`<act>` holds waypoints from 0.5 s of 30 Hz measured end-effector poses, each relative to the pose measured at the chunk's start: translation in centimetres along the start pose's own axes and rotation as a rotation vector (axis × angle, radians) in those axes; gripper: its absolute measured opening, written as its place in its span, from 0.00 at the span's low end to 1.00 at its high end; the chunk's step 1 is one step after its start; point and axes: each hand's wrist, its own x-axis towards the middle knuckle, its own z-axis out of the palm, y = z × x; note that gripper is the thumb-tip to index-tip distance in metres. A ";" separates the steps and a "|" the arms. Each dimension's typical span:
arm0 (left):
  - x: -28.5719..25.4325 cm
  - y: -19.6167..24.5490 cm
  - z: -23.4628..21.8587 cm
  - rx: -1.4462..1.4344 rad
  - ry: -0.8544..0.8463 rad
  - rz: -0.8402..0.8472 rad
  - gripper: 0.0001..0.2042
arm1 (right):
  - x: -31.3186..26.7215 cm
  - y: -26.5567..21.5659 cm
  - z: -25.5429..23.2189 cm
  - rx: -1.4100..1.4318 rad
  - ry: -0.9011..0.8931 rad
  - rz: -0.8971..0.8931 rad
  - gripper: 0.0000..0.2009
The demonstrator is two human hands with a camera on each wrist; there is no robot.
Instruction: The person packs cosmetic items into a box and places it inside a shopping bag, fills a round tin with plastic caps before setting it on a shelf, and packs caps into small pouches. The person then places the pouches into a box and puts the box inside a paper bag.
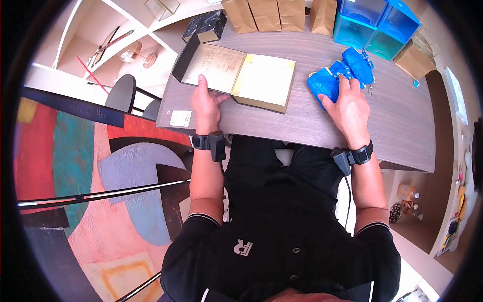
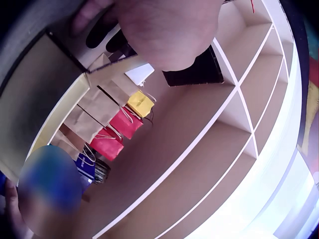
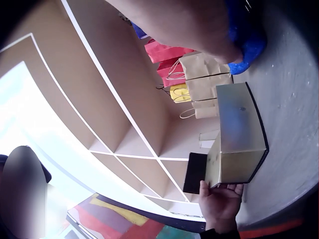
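In the head view a book-shaped box [image 1: 289, 95] lies opened on the table, its lid [image 1: 214, 65] spread to the left. My left hand [image 1: 207, 105] grips the lid's lower edge, thumb on top and the other fingers partly hidden beneath. The right wrist view shows that hand [image 3: 221, 205] at the near edge of the box [image 3: 241, 119]. Right of the box, my right hand [image 1: 351, 108] holds a crumpled blue bag [image 1: 324, 84] with yellow trim, fingers curled over it and thumb on its near side. More blue fabric [image 1: 358, 64] bunches beyond the fingers.
A black marbled box [image 1: 206, 25] stands at the back left of the table [image 1: 302, 126]. Brown paper bags [image 1: 265, 15] line the back edge, beside blue and teal drawers [image 1: 354, 35]. A white label [image 1: 180, 118] is at the front left corner.
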 end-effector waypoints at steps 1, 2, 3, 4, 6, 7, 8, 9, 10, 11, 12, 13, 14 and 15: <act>0.0 -0.4 -0.4 0.030 -0.041 0.000 0.27 | 0.1 -0.3 -0.2 -0.014 -0.025 0.024 0.31; -0.1 -0.6 -0.7 0.017 -0.086 0.016 0.27 | 0.2 -0.4 -0.2 -0.030 -0.050 0.049 0.32; 0.0 -0.8 -0.9 0.015 -0.084 0.015 0.27 | 0.2 -0.4 0.0 -0.031 -0.052 0.048 0.32; -0.1 -1.0 -1.1 -0.002 -0.110 0.022 0.26 | 0.3 -0.3 0.2 -0.028 -0.050 0.047 0.31; -0.4 -1.0 -1.2 -0.025 -0.129 0.032 0.26 | 0.4 -0.4 0.3 -0.027 -0.049 0.037 0.31; -0.5 -1.0 -1.1 -0.022 -0.137 0.048 0.26 | 0.4 -0.4 0.1 -0.014 -0.080 0.049 0.29; -0.7 -1.0 -1.1 -0.020 -0.146 0.063 0.26 | 0.5 -0.4 0.0 -0.001 -0.111 0.061 0.28; -0.7 -1.1 -1.2 -0.023 -0.142 0.063 0.26 | 0.4 -0.5 0.0 -0.003 -0.112 0.056 0.28; -0.7 -1.2 -1.3 -0.022 -0.149 0.076 0.26 | 0.3 -0.5 -0.1 -0.007 -0.076 0.024 0.26; -0.7 -1.3 -1.3 -0.021 -0.157 0.088 0.26 | 0.1 -0.5 -0.2 -0.010 -0.040 -0.008 0.24; -0.7 -1.4 -1.3 -0.025 -0.157 0.087 0.26 | 0.0 -0.5 -0.2 -0.014 -0.040 -0.010 0.24; -0.8 -1.4 -1.3 -0.024 -0.162 0.092 0.26 | -0.2 -0.5 -0.2 -0.014 -0.024 -0.025 0.25; -0.8 -1.5 -1.4 -0.022 -0.167 0.097 0.25 | -0.3 -0.6 -0.2 -0.013 -0.009 -0.041 0.26; -0.9 -1.4 -1.4 -0.025 -0.164 0.097 0.25 | -0.6 -0.7 -0.1 -0.015 -0.010 -0.044 0.26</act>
